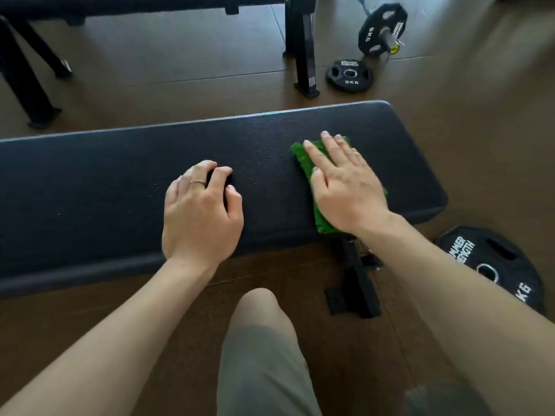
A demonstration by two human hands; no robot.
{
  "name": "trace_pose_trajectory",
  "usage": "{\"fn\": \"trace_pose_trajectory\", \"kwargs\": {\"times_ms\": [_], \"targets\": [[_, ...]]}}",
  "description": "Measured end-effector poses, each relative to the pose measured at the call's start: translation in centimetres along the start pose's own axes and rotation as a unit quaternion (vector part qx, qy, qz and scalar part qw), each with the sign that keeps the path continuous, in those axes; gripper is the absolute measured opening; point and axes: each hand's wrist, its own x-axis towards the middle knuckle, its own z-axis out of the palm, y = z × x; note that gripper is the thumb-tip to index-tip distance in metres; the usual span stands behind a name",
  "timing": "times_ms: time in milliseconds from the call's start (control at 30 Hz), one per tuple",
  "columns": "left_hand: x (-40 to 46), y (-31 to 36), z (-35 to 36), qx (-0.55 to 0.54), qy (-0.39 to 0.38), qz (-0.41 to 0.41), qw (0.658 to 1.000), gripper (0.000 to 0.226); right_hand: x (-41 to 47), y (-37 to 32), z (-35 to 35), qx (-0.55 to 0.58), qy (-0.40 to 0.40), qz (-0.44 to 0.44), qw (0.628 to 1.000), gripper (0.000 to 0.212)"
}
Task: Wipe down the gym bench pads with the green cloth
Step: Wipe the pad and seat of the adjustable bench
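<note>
Right hand (345, 187), grip spread flat, presses green cloth (319, 217) on the desk (90, 181); left hand (201, 211) curled, empty. Overhanging cloth may slip off.

A gym: padded bench (120, 181), weight plates (349, 75), loaded barbell (383, 30) on dark flooring.

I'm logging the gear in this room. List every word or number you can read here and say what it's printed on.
"5KG": flat weight plate on the floor beyond the bench pad; the brand lettering above its hole is too small to read.
"5KG": plate on the bar, upper right; its white brand block is blurred.
"HAMMER STRENGTH" (probably, partly blurred) and "KG": near plate, right; the digit before "KG" is unclear.
Yellow sticker on the bar end: unreadable.
</note>
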Motion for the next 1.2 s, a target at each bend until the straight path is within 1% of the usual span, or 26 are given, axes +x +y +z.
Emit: {"fn": "trace_pose_trajectory", "kwargs": {"times_ms": [67,133,233,300,367,433,467,533,600,633,667,767,933,1033,1100,1200], "targets": [[0.0,0.0,0.1,0.003,0.003,0.000,1.000,0.046,0.5,0.3,-0.2,-0.003,0.006,0.064,0.998,0.058],[0.0,0.0,0.3,0.008,0.006,0.004,1.000,0.047,-0.3,-1.4,0.2,-0.002,0.018,0.080,0.997,0.059],[-0.2,0.0,0.5,0.013,0.009,0.004,1.000,0.047,-3.9,-5.9,2.0,0.001,0.044,0.019,0.999,0.061],[-0.2,0.0,0.5,0.005,0.004,0.000,1.000,0.048,-5.6,-7.3,3.0,-0.004,0.045,-0.034,0.998,0.060],[-0.2,-0.1,0.4,0.007,-0.004,0.001,1.000,0.049,-5.6,-5.8,2.5,-0.018,0.032,-0.097,0.995,0.058],[-0.2,0.0,0.2,0.006,-0.006,0.001,1.000,0.049,-4.5,-2.5,1.4,-0.058,0.022,-0.146,0.987,0.057],[-0.2,0.0,0.2,0.006,-0.005,-0.002,1.000,0.048,-4.0,-0.8,0.8,-0.068,0.024,-0.140,0.988,0.058],[-0.1,0.1,0.3,0.010,-0.001,-0.008,1.000,0.048,-3.3,0.9,0.1,-0.048,0.034,-0.066,0.996,0.060],[-0.1,0.4,0.3,0.013,-0.001,-0.010,1.000,0.048,-3.3,-0.5,0.6,-0.028,0.043,-0.001,0.999,0.062],[-0.1,0.5,0.2,0.013,-0.002,-0.011,1.000,0.048,-3.4,-2.0,1.1,-0.023,0.041,0.008,0.999,0.063],[-0.1,0.5,0.2,0.013,-0.004,-0.012,1.000,0.047,-3.4,-3.4,1.5,-0.018,0.034,0.000,0.999,0.063],[-0.3,0.4,0.0,0.007,-0.012,-0.011,1.000,0.048,-3.4,-6.1,2.0,-0.005,0.004,-0.069,0.998,0.060],[-0.3,0.3,0.0,0.008,-0.010,-0.011,1.000,0.046,-6.0,-5.4,1.8,-0.017,-0.015,-0.122,0.992,0.059],[-0.2,0.3,0.2,0.016,-0.011,-0.009,1.000,0.045,-4.8,-5.3,1.5,-0.019,-0.010,-0.128,0.992,0.057],[-0.2,0.2,0.2,0.017,-0.014,-0.012,1.000,0.045,-1.1,-5.7,1.4,-0.007,-0.019,-0.111,0.994,0.056],[-0.1,0.1,0.1,0.008,-0.014,-0.009,1.000,0.045,5.8,-6.8,1.5,0.004,-0.039,-0.063,0.997,0.056]]}}
